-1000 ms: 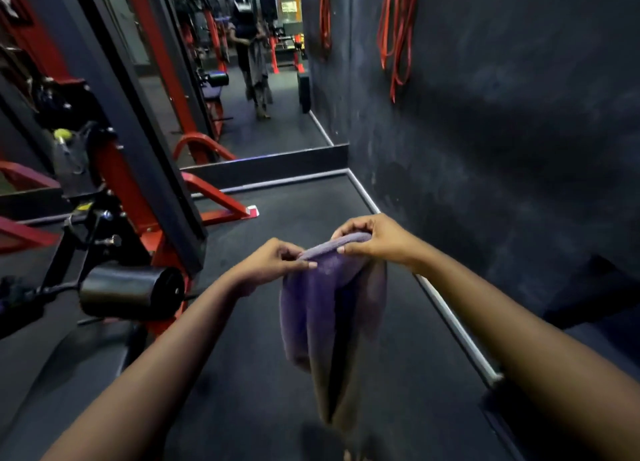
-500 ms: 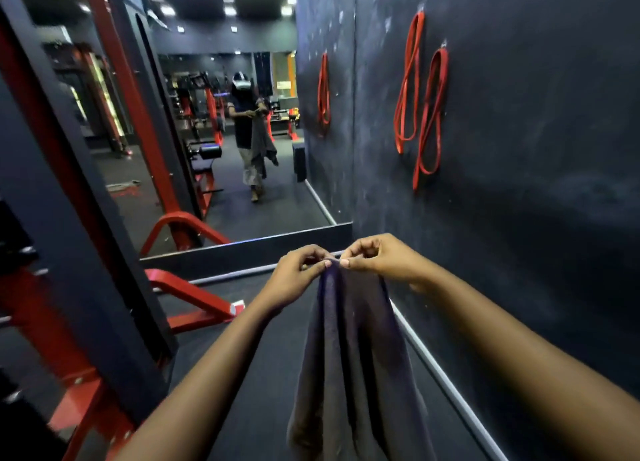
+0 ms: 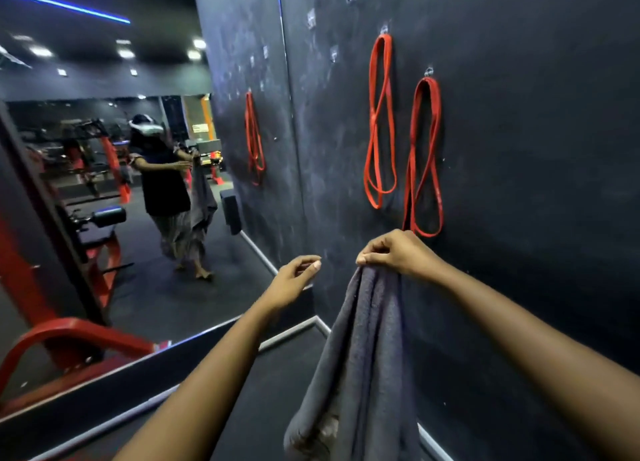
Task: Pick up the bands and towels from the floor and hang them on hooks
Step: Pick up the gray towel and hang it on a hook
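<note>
Towel (image 3: 360,349) hangs lower centre, pinched at top by right hand (image 3: 394,254); left hand (image 3: 294,280) beside it, loosely curled, holding nothing.

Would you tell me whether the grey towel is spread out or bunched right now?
Bunched: the right hand pinches the towel at its top, and it hangs down in narrow vertical folds.

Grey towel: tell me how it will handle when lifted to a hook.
Likely floppy: the grey towel hangs in long folds, pinched by the right hand. Probably light, since one pinch carries it. It may slip off a small hook unless bunched.
</note>
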Demonstrator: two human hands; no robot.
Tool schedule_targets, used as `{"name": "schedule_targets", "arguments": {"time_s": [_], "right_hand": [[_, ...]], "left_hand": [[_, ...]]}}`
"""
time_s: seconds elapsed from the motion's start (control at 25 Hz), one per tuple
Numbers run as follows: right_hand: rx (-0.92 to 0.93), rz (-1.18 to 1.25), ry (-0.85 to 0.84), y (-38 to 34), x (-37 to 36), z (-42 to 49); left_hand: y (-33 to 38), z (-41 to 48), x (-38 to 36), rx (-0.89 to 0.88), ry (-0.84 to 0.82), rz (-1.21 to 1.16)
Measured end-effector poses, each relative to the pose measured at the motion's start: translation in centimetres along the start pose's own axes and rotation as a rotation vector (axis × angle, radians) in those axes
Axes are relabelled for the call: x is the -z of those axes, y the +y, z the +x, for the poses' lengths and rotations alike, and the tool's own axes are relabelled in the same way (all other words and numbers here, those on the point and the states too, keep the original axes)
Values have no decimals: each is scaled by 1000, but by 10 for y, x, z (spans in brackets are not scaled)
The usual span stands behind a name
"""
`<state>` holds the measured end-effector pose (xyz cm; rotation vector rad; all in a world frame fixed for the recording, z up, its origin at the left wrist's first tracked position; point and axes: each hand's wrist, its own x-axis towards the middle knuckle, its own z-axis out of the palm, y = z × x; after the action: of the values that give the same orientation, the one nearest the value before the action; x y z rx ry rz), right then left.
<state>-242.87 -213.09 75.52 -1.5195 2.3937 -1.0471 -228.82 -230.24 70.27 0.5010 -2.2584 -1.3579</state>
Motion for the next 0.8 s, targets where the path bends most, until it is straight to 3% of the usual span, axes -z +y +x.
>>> {"name": "schedule_targets", "arguments": {"time_s": [0.16,0.28,0.44,0.64,0.8], "right_hand": [[38,3,84,28,9,150],[53,-29,145,37,29,250],[81,-63,213,45,62,371],[-8,-152,320,66,90,478],[-93,-232,560,66,118,563]], "left_hand": [[6,157,15,7,-141,-217],[7,256,32,-55,-254,-203],[1,377,61,-279,-220,-183],[6,528,105,-509,-120,-101],[37,644,127,-776,-11,91]]}}
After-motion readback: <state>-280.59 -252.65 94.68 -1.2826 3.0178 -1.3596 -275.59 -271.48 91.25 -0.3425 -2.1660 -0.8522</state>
